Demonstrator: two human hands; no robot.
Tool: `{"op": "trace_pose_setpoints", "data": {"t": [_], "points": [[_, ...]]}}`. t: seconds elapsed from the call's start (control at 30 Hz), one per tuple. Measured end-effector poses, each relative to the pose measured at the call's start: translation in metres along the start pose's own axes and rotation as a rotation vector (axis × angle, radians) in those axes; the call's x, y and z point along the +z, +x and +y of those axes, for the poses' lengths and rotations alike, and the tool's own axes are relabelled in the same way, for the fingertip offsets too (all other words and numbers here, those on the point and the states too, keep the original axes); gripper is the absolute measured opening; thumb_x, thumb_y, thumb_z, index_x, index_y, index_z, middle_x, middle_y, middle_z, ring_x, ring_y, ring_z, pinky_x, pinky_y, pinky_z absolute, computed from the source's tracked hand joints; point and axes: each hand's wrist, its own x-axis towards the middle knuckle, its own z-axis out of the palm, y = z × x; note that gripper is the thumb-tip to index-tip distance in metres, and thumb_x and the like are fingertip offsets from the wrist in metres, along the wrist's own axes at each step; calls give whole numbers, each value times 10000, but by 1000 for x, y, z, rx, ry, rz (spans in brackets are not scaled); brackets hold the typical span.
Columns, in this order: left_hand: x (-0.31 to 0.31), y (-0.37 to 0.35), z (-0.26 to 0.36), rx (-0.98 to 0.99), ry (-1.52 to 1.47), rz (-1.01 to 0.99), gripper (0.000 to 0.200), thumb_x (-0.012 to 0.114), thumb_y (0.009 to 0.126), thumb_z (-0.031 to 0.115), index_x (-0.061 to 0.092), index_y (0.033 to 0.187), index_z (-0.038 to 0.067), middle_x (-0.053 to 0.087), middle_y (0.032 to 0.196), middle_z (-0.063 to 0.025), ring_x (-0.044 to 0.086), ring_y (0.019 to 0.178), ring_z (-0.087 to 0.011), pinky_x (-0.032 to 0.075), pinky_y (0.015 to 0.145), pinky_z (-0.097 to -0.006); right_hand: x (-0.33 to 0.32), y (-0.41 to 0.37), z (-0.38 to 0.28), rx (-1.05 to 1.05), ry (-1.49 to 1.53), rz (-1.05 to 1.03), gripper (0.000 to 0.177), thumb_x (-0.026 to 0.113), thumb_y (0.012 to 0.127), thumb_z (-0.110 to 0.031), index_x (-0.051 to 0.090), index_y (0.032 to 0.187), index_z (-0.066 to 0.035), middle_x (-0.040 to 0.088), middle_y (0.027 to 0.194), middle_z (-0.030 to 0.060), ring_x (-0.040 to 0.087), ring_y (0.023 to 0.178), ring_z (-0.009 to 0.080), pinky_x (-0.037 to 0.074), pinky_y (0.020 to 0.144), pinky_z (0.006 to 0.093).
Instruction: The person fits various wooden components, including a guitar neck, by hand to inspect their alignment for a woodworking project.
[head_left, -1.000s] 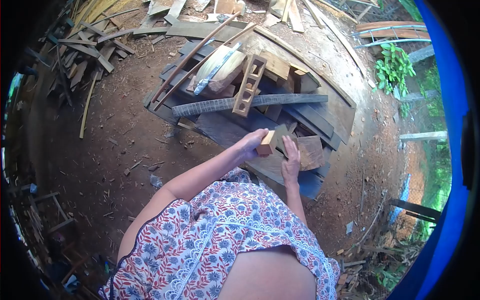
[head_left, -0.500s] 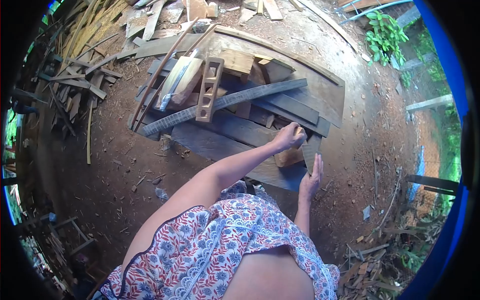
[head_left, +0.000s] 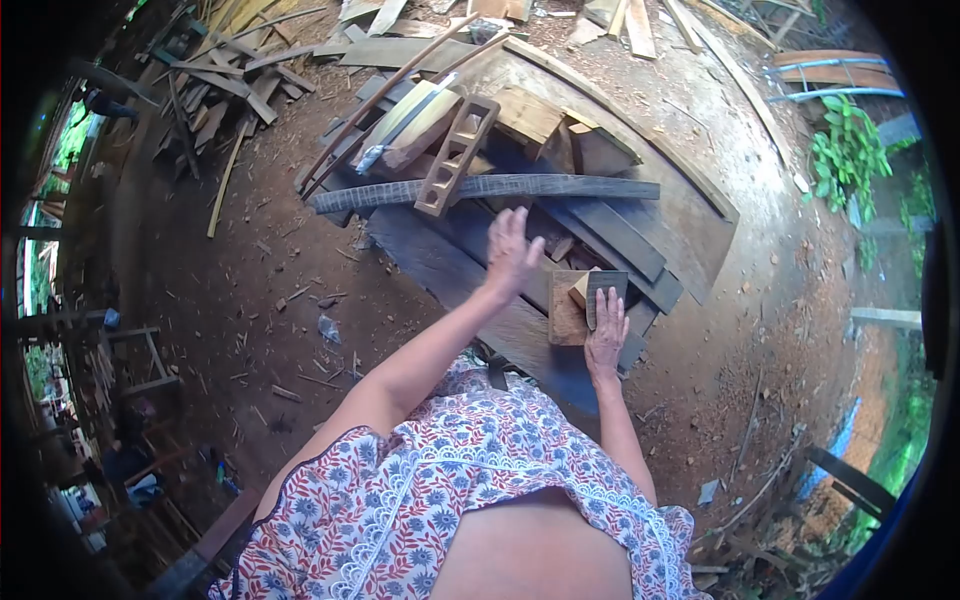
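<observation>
My left hand (head_left: pixel 513 258) is raised over the dark boards, fingers spread and holding nothing. My right hand (head_left: pixel 606 338) lies with straight fingers against the face of a small dark wood piece (head_left: pixel 611 283). This piece rests tilted against a pale wood block (head_left: pixel 579 291), partly hidden behind it. Under both sits a brown wooden block (head_left: pixel 567 322) on the plank surface (head_left: pixel 430 265). A long grey wooden strip (head_left: pixel 560 186) crosses the boards beyond my left hand.
A wooden bar with several square holes (head_left: pixel 457 160) lies across the strip. Behind it are a pale split log (head_left: pixel 415 125) and a block of wood (head_left: pixel 530 115). Scrap wood (head_left: pixel 225 100) is piled at the far left, with a leafy plant (head_left: pixel 850 150) at right.
My left hand has let go of the small pale block and moved left, its fingers opening. The dark piece has turned to show its flat face, with my right hand still against it.
</observation>
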Motion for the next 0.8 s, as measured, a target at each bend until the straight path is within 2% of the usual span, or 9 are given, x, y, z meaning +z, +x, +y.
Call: {"op": "trace_pose_setpoints", "data": {"t": [0.1,0.2,0.33,0.47,0.5,0.57,0.63,0.73,0.8], "points": [[-53,43,-48,-84,189,265,829,645,825,403,244,1427,-3,235,1461,-257,162,1376,-444,127,1123,-523,-2,-5,7,-52,-56,-10,725,457,784,7,300,1462,-200,242,1527,68,249,1384,334,197,1108,548],[-72,84,-89,-221,327,214,1005,676,767,515,160,1459,1,219,1490,-239,113,1407,-416,50,1114,-585,0,-10,9,-42,-78,20,711,459,788,-22,296,1461,-184,241,1526,82,236,1391,331,189,1112,543],[-64,108,-122,-177,509,-9,990,710,748,455,187,1451,-6,323,1458,-188,169,1407,-369,61,1116,-594,0,-18,6,24,-130,10,700,455,796,-44,281,1464,-162,245,1524,87,223,1398,330,194,1110,534],[-67,112,-138,-74,350,40,871,726,744,346,278,1406,0,415,1387,-179,290,1367,-319,93,1109,-597,4,-17,-8,99,-212,33,684,444,810,-43,275,1465,-147,247,1524,87,239,1393,327,201,1108,524],[-77,106,-131,51,344,125,826,738,730,297,310,1382,26,467,1312,-173,379,1293,-326,204,1089,-556,4,-16,-12,133,-243,28,680,442,813,-43,276,1465,-146,250,1523,88,247,1390,325,204,1106,525],[-130,96,-92,128,42,-50,775,745,715,253,344,1352,67,505,1213,-155,471,1161,-332,348,996,-499,-4,-23,-25,169,-292,20,683,439,804,-41,276,1462,-127,262,1515,101,267,1379,333,229,1100,509],[-151,84,-100,360,-89,-261,742,742,701,221,371,1331,96,516,1149,-131,509,1067,-324,425,884,-453,-13,-36,-37,341,-257,42,694,427,783,-17,273,1456,-89,275,1492,163,283,1365,348,258,1093,489],[-152,73,-137,500,208,-607,757,742,672,194,392,1336,104,514,1213,-95,521,1052,-302,454,848,-416,-3,-58,-53,476,-234,88,691,414,767,15,273,1441,-44,287,1461,222,297,1348,370,267,1098,463],[-141,72,-164,453,250,-715,748,743,685,216,398,1338,102,513,1219,-93,512,1067,-304,436,879,-430,15,-66,-73,561,-144,142,684,408,766,28,274,1435,-30,295,1449,236,305,1341,377,264,1102,460]]}}
